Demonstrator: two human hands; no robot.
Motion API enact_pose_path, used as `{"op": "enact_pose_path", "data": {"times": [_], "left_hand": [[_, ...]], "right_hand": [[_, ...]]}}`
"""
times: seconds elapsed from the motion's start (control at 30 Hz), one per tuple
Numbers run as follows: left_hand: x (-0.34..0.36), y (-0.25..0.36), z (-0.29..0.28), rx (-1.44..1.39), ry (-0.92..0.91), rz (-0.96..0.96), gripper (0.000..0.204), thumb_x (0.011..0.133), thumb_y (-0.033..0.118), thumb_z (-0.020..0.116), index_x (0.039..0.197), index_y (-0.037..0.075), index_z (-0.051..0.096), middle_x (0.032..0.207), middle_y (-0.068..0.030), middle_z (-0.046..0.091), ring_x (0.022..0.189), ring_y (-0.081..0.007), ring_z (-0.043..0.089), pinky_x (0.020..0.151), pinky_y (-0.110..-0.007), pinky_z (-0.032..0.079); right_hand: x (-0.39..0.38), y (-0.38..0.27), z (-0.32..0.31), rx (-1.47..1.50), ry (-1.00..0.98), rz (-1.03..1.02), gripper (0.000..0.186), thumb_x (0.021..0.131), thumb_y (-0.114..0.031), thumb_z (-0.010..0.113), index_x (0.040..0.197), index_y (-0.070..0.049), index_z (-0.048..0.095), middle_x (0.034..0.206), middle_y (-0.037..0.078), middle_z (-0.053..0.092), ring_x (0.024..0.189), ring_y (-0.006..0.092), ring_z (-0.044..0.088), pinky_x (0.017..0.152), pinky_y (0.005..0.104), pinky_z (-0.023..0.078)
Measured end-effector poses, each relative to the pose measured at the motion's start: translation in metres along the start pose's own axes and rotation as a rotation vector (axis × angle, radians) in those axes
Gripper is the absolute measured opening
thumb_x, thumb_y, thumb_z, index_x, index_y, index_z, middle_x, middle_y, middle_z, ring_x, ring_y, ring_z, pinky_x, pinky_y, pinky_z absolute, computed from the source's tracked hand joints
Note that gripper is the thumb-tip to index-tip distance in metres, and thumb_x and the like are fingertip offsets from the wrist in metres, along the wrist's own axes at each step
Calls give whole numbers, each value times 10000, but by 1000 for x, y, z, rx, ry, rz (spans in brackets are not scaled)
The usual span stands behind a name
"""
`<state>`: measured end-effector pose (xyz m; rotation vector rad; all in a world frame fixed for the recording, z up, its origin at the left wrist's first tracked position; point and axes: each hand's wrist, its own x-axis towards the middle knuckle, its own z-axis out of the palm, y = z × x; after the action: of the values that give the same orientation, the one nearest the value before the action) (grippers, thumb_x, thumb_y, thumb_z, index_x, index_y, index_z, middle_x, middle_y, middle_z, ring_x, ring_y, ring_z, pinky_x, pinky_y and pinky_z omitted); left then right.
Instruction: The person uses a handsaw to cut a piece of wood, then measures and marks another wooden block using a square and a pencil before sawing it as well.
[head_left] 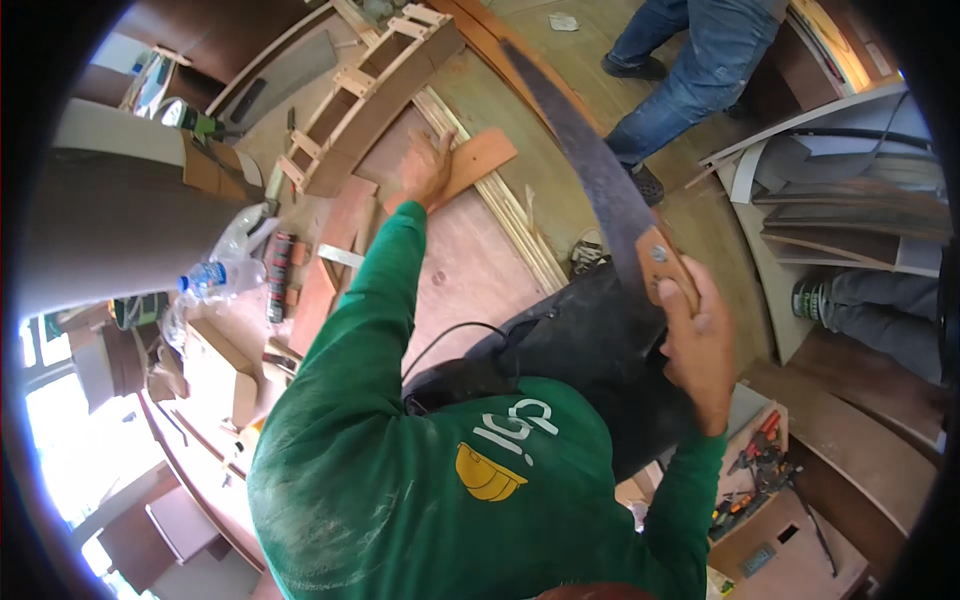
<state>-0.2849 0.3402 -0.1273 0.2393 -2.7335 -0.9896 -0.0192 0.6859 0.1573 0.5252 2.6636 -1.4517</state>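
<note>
Right hand (700, 335), centre right: fingers clamping round the wooden handle (658, 262) of a handsaw (592, 165); blade slanting toward upper centre, likely flexing sideways; handle offering the safest hold. Left hand (425, 170), upper centre, is touching an orange-brown board (483, 160), seemingly light, stiff; can't tell whether fingers are gripping. Flat faces probably offering steadiest purchase.

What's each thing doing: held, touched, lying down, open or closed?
Saw: held, blade bare.
Right hand: closed around the saw.
Left hand: against the small board.
Small board: lying across light strips.
Bottle: on its side, cap on.
Curved frame: openings uncovered.
Hand tools: jumbled together.
</note>
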Motion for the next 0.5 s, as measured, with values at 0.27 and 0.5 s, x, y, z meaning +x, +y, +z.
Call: {"op": "enact_pose_path", "data": {"times": [0.27,0.5], "left_hand": [[-30,14,-4,62,-115,158,647,1051,662,567,1446,153,619,1262,-268,658,1123,-487,690,939,-582,552],[11,-32,9,42,-83,371,470,1126,466,532,1379,83,634,1432,-268,598,1148,-488,666,1011,-534,562]], "right_hand": [[-3,-21,24,-94,-117,-227,482,1066,-133,604,1522,5,531,1342,288,693,1270,436,676,1086,470,506],[0,-16,46,-140,-156,-331,565,1025,-48,626,1573,-7,496,1503,288,599,1381,459,595,1157,478,469]]}}
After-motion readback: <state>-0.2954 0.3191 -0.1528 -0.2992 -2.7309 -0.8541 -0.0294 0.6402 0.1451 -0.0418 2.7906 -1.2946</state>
